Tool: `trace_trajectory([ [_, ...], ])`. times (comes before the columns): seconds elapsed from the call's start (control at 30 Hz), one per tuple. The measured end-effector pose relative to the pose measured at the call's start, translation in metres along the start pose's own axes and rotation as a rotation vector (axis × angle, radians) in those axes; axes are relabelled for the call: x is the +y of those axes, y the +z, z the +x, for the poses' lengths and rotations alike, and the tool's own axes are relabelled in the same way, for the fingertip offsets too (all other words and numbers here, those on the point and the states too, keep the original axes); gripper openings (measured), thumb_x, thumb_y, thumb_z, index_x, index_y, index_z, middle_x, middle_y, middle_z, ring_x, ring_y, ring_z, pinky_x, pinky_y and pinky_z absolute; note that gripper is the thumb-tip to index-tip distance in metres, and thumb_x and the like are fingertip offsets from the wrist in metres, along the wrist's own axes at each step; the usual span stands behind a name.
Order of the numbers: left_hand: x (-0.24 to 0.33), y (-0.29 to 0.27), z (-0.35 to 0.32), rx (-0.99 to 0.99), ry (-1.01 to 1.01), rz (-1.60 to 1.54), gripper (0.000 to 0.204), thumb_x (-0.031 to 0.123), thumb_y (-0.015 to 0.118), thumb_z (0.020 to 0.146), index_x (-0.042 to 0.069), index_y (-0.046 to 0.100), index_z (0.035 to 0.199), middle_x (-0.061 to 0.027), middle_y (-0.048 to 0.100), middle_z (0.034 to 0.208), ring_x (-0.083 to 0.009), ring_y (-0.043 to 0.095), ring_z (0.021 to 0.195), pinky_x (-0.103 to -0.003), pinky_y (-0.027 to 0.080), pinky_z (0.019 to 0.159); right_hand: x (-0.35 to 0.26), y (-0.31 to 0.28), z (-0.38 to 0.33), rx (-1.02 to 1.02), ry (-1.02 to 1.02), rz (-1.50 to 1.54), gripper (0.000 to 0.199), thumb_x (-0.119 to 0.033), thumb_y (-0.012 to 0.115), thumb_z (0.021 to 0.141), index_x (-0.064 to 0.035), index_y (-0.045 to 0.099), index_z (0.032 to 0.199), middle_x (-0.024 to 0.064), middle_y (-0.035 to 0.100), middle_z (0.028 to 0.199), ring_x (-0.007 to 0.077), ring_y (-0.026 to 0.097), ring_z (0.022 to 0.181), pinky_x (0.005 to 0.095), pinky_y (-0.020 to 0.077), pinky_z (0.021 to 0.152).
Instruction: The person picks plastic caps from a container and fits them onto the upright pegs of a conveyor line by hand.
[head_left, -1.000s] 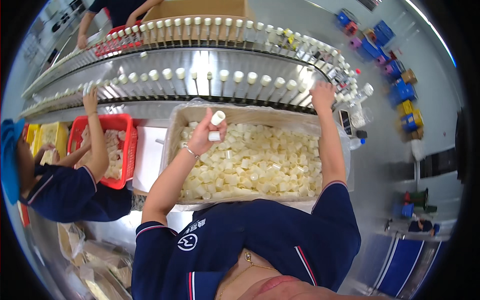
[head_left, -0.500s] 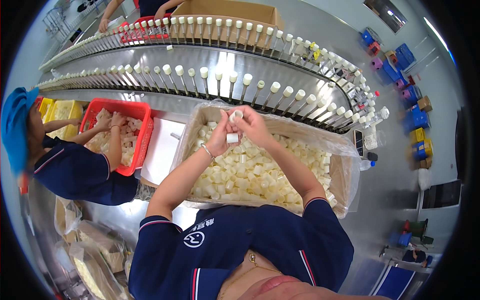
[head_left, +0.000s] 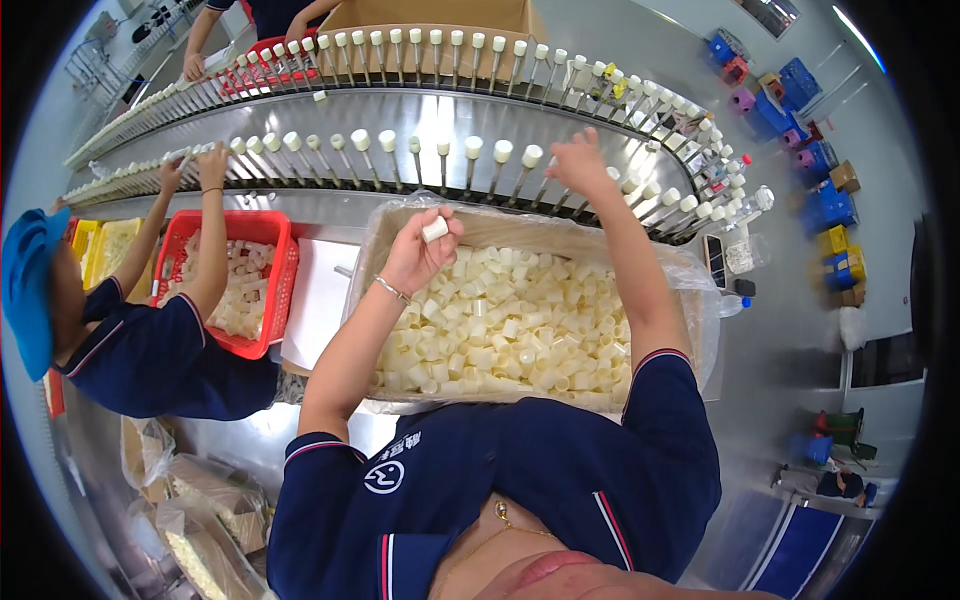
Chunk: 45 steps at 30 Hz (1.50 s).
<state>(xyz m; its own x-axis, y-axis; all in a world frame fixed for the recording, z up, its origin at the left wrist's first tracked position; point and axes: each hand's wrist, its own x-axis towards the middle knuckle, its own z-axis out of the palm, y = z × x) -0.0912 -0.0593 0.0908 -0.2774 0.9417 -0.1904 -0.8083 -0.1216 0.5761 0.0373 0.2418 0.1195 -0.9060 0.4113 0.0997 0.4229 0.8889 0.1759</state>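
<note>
My left hand [head_left: 416,256] is raised over the near left part of a carton, its fingers curled around a short white plastic sleeve [head_left: 435,230]. Many similar cream-white sleeves [head_left: 500,330] fill the plastic-lined carton [head_left: 375,250] in front of me. My right hand [head_left: 580,165] reaches beyond the carton to the near row of upright metal rods. Its fingers are bent around the top of one rod, and whatever they grip there is hidden. Neighbouring rods carry white sleeves on their tips, such as one white sleeve [head_left: 532,156] just to the left.
The rods run along a curved conveyor [head_left: 400,112]. A co-worker in a blue cap [head_left: 28,270] reaches to the rods at left, over a red basket [head_left: 290,270] of pale pieces. Another person's hands are at the far side, beside an open carton [head_left: 500,22]. A phone [head_left: 714,260] lies at right.
My hands were together above the carton with white sleeves; they have parted. The right went forward and right to the rods. The co-worker's hands moved from the red basket to the rods.
</note>
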Motion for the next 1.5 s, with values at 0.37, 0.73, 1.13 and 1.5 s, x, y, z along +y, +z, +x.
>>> trace_trajectory([
  [0.37, 0.029, 0.015, 0.014, 0.139, 0.312, 0.724, 0.02, 0.007, 0.062, 0.088, 0.008, 0.048, 0.102, -0.0085, 0.061, 0.103, -0.0137, 0.058, 0.085, -0.03, 0.049, 0.069, -0.066, 0.048, -0.12, 0.392, -0.387, 0.311, 0.034, -0.019, 0.064, 0.08, -0.0095, 0.058, 0.113, 0.0102, 0.055, 0.117, 0.0261, 0.049, 0.114, 0.0451, 0.0331, 0.103],
  [0.73, 0.032, 0.043, 0.156, 0.016, 0.754, 2.316, 0.03, 0.024, 0.08, 0.063, 0.013, 0.068, 0.088, -0.0036, 0.067, 0.089, -0.0222, 0.059, 0.091, -0.04, 0.038, 0.088, -0.109, 0.084, -0.204, -0.305, -0.389, 0.832, 0.02, -0.023, 0.059, 0.086, -0.0173, 0.061, 0.105, 0.0126, 0.05, 0.116, 0.0348, 0.049, 0.107, 0.0431, 0.0419, 0.091],
  [1.13, -0.02, 0.068, 0.204, -0.307, 0.873, 2.419, 0.027, 0.022, 0.073, 0.072, 0.009, 0.065, 0.094, -0.0076, 0.06, 0.097, -0.0251, 0.056, 0.1, -0.041, 0.041, 0.092, -0.061, 0.044, -0.178, -0.395, 0.229, 1.955, 0.03, 0.002, 0.045, 0.085, -0.0063, 0.06, 0.111, 0.0064, 0.059, 0.108, 0.0155, 0.057, 0.084, 0.0286, 0.0473, 0.078],
  [1.5, -0.077, 0.124, 0.2, -0.319, 0.749, 2.518, 0.061, 0.025, 0.066, 0.078, 0.005, 0.046, 0.132, -0.0124, 0.056, 0.117, -0.0274, 0.05, 0.113, -0.04, 0.039, 0.093, -0.022, -0.01, -0.161, -0.071, 0.186, 2.145, 0.045, -0.012, 0.052, 0.095, -0.0016, 0.042, 0.137, 0.007, 0.056, 0.123, 0.0109, 0.057, 0.094, 0.0245, 0.0481, 0.076],
])
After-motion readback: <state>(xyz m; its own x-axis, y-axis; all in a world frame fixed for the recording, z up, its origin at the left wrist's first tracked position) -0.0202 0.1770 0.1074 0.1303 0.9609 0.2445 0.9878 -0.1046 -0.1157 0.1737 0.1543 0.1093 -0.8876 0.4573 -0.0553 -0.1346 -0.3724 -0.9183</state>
